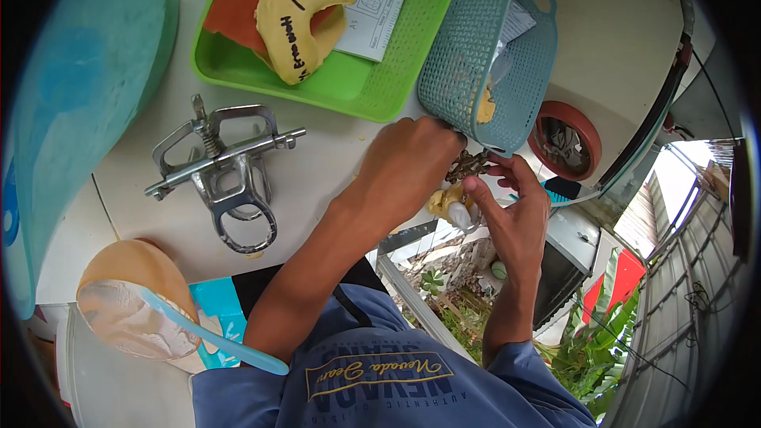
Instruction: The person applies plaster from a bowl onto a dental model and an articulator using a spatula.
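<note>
My left hand (416, 160) is closed in a fist at the near side of the blue basket. Its fingertips are hidden, so what it grips does not show. Thumb and fingers of my right hand (515, 210) close on a dark, bronze-coloured metal piece (468, 165) between the hands. Just below it is a small yellow plaster piece (441, 203) with a whitish-grey part (460, 215); whether these are joined to the metal is unclear. Left of my left forearm, a silver metal dental articulator (230, 162) stands on the white table (317, 162).
A green tray (277, 97) holds a yellow U-shaped plaster cast (283, 28), a red-brown sheet and paper. The blue basket (456, 47) contains bags. An orange rubber bowl (131, 257) carries white residue and a blue-handled spatula (214, 337). A round reddish container (590, 143) stands right.
</note>
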Demonstrator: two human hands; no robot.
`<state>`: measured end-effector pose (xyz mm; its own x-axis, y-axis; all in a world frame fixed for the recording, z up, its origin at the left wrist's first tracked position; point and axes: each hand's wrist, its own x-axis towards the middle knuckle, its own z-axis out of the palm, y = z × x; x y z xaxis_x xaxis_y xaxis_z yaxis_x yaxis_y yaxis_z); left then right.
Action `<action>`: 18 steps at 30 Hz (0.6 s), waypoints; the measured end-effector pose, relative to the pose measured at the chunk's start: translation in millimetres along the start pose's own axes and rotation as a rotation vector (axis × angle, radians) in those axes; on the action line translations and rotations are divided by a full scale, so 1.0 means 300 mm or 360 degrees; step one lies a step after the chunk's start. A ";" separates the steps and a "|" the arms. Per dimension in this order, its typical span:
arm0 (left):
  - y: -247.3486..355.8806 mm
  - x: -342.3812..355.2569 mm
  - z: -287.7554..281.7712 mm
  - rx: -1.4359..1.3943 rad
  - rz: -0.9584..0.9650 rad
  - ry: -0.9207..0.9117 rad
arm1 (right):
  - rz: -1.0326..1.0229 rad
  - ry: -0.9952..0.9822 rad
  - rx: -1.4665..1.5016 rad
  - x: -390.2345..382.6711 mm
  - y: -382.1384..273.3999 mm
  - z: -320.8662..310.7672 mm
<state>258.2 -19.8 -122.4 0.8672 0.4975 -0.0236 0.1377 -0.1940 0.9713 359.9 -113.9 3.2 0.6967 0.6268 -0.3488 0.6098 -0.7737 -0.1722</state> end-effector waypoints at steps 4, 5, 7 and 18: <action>0.007 -0.002 -0.004 0.0071 0.0022 -0.0036 | -0.0057 0.0007 -0.0041 -0.017 -0.024 0.006; 0.009 0.002 -0.010 0.0050 0.0032 -0.0027 | -0.0065 -0.0003 -0.0151 -0.018 -0.038 0.007; 0.008 0.004 -0.016 0.0031 -0.0038 -0.0014 | -0.0072 0.0018 -0.0247 -0.004 -0.056 0.024; 0.013 0.003 0.001 -0.0007 -0.0014 0.0088 | -0.0070 0.0067 -0.0197 -0.016 -0.048 0.031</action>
<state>259.7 -20.3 -118.6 0.8382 0.5450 -0.0194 0.1432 -0.1857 0.9721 344.2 -106.6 -1.0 0.6820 0.6653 -0.3038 0.6802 -0.7296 -0.0708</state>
